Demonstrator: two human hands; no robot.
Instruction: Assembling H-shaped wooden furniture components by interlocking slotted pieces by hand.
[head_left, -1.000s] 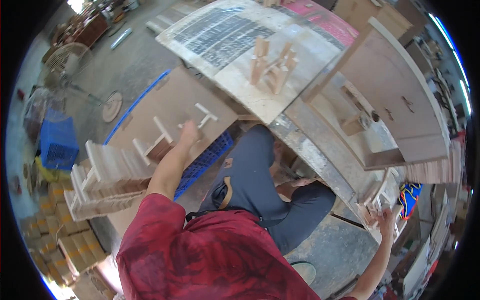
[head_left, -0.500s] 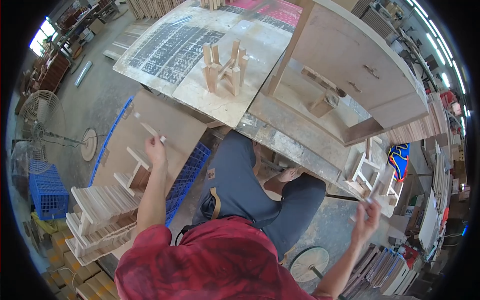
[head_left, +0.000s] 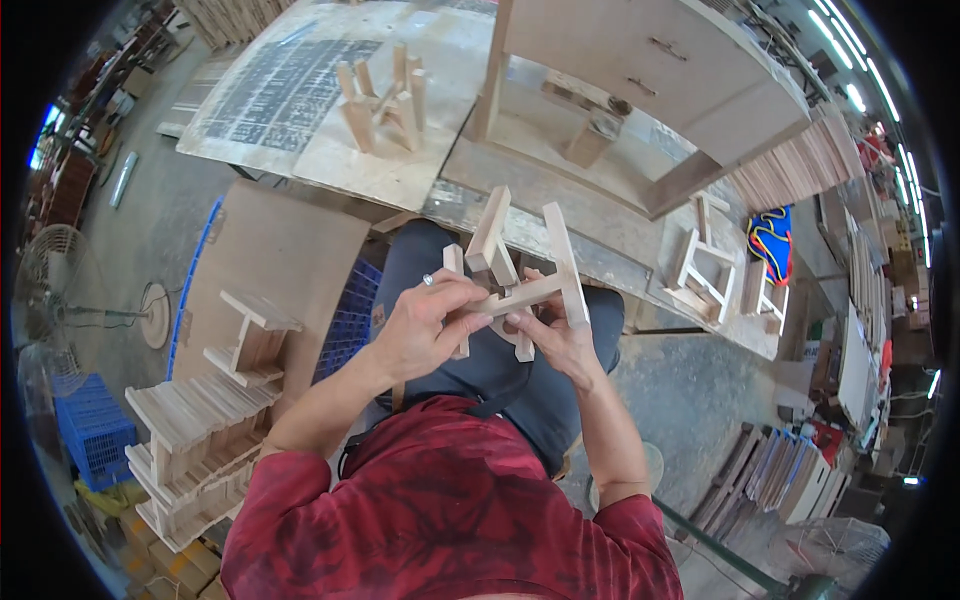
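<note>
Left hand: fingers curled around the lower slats of a small wooden frame, thumb on top, pinching it from the person's left.
Right hand: fingers closed under the same frame from the right, fingertips pressed on a cross slat, touching the left hand's fingers.
Wooden frame: pale unfinished slats joined crosswise, held above the person's lap in dark trousers, just in front of the desk edge; two long slats stand up and tilt away.
Desk: worn grey-brown top beyond the hands; a large plywood cabinet rests on it.
Finished frames, right: two or three similar slat pieces lie on the desk's right end.
Package: a bag in blue, red and yellow, lies beside those pieces, at the desk's right edge.
Board, far: a pale sheet with a dark printed patch carries another slat assembly.
Board, left: a brown panel over a blue crate, with one frame on it.
Stack, lower left: piled slat frames.
Floor, far left: a standing fan and a blue crate.
</note>
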